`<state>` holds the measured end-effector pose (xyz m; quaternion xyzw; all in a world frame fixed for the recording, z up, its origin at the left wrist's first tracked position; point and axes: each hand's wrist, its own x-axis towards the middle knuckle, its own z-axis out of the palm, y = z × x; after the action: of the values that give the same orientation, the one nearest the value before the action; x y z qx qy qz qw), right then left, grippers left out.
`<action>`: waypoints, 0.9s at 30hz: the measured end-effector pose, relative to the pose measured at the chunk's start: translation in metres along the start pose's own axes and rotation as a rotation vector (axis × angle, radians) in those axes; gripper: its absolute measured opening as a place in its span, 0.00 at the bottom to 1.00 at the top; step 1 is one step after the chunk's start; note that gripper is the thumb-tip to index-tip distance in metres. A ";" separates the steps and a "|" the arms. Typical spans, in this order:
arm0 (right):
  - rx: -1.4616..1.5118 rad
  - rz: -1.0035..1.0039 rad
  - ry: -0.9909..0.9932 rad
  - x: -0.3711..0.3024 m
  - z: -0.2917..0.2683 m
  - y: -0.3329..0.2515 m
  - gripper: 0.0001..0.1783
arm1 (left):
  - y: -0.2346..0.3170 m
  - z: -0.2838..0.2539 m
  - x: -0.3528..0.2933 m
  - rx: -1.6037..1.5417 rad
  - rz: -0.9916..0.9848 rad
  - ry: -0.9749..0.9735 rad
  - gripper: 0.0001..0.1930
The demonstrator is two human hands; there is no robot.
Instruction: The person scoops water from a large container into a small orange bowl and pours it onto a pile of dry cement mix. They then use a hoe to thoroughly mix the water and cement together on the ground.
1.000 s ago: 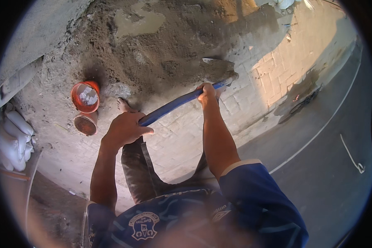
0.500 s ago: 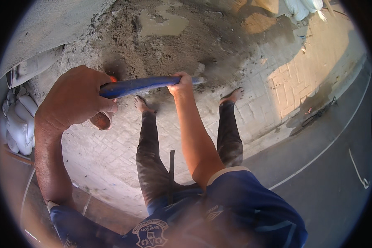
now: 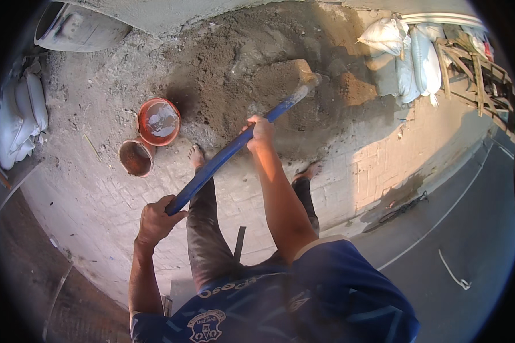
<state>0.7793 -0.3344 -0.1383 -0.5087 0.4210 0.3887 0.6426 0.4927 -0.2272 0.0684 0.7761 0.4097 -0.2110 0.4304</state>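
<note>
Both my hands grip a hoe [image 3: 220, 157] by its long blue handle. My left hand [image 3: 156, 220] is wrapped round the handle's near end, low on the left. Farther up, my right hand [image 3: 260, 134] is closed round the shaft. The hoe's head lies over a spread of wet grey-brown mortar mix [image 3: 234, 63] on the ground; its blade is partly hidden in or against the mix. Left of my feet stand an orange bucket [image 3: 176, 128] with pale, wet-looking contents and a smaller bucket [image 3: 136, 158], tilted, with a reddish inside.
White sacks [image 3: 426, 60] lie at the far right beside a wooden frame [image 3: 475, 77]. More sacks [image 3: 26, 117] are piled at the left, near a large grey container [image 3: 83, 28]. A wall edges the far side. Paving lies under my bare feet, with a dark road at right.
The hoe has swung from roughly level to slanting, its head now far right over the mix. My left hand has dropped lower and nearer my body. Both buckets now show fully.
</note>
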 end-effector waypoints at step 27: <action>-0.839 -0.412 0.037 0.059 -0.057 -0.100 0.13 | 0.070 0.365 0.055 -0.557 -0.347 -0.157 0.29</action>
<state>0.8840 -0.4044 -0.1687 -0.8044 0.1290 0.3807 0.4375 0.5909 -0.5300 -0.1312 0.5287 0.5432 -0.2199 0.6140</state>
